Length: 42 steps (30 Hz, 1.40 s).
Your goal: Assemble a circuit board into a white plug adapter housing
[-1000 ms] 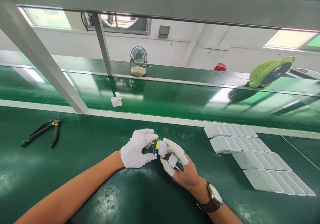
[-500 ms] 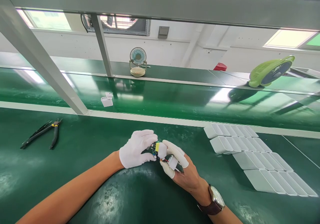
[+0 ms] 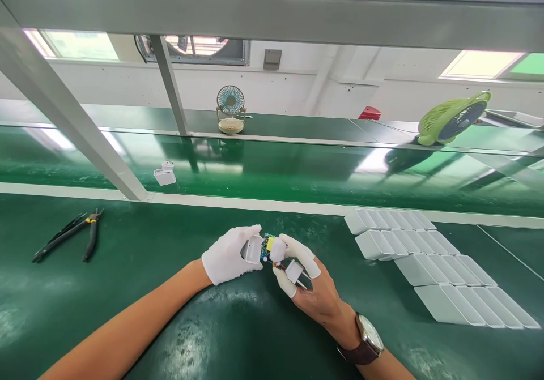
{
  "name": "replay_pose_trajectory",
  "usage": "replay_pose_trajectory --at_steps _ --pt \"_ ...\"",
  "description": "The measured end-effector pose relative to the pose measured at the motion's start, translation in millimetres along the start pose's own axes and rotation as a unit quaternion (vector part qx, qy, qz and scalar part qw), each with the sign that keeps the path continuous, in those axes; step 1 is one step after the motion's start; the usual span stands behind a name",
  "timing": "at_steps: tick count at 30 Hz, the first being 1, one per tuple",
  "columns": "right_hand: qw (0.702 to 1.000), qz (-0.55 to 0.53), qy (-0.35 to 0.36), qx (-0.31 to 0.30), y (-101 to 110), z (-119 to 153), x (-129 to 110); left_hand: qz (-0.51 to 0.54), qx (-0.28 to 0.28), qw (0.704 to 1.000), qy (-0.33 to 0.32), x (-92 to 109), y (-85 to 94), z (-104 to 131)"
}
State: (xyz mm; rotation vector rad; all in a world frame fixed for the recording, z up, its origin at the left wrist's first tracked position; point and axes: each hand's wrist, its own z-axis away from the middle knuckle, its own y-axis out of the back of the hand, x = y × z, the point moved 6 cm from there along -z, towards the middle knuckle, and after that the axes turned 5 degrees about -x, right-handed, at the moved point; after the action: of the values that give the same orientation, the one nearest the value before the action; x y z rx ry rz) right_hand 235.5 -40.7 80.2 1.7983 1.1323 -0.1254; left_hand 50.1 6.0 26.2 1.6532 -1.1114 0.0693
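Observation:
My left hand (image 3: 232, 255), in a white glove, is closed around a small white plastic housing (image 3: 254, 250) whose open side faces right. Just right of it, the fingers of my right hand (image 3: 301, 267), covered in white finger cots, grip a green circuit board (image 3: 265, 245) carrying a yellow component. A white rounded part sits at the board's right end. Below it, a smaller white plastic piece (image 3: 294, 270) with thin prongs lies within my right hand, with short wires beside it. The board's left edge is at the housing's mouth; whether it has entered I cannot tell.
Black-handled pliers (image 3: 91, 227) lie at left beside a thin dark tool. Rows of white plastic cases (image 3: 446, 275) stand at right. Beyond a pale rail (image 3: 238, 204), white parts (image 3: 165, 174) lie on the green belt. A small fan (image 3: 230, 108) and a green fan (image 3: 453, 119) stand farther back.
My left hand has turned and opened slightly, so the white housing now shows in it beside the board. The white parts on the belt have shifted left. My right hand keeps its grip.

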Motion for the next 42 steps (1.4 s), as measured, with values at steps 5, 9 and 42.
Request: replay_pose_trajectory --at_steps 5,9,42 --pt "0.999 0.008 0.022 -0.037 -4.8 -0.5 -3.8 -0.008 0.018 0.998 -0.058 6.7 2.8 0.0" --pt "0.998 0.014 0.017 -0.052 -7.1 0.8 -1.3 -0.012 0.028 0.997 -0.070 9.5 4.9 -0.9" --pt "0.995 0.051 0.039 -0.070 -12.6 1.4 0.9 -0.030 0.043 0.987 -0.151 22.0 8.5 -6.5"
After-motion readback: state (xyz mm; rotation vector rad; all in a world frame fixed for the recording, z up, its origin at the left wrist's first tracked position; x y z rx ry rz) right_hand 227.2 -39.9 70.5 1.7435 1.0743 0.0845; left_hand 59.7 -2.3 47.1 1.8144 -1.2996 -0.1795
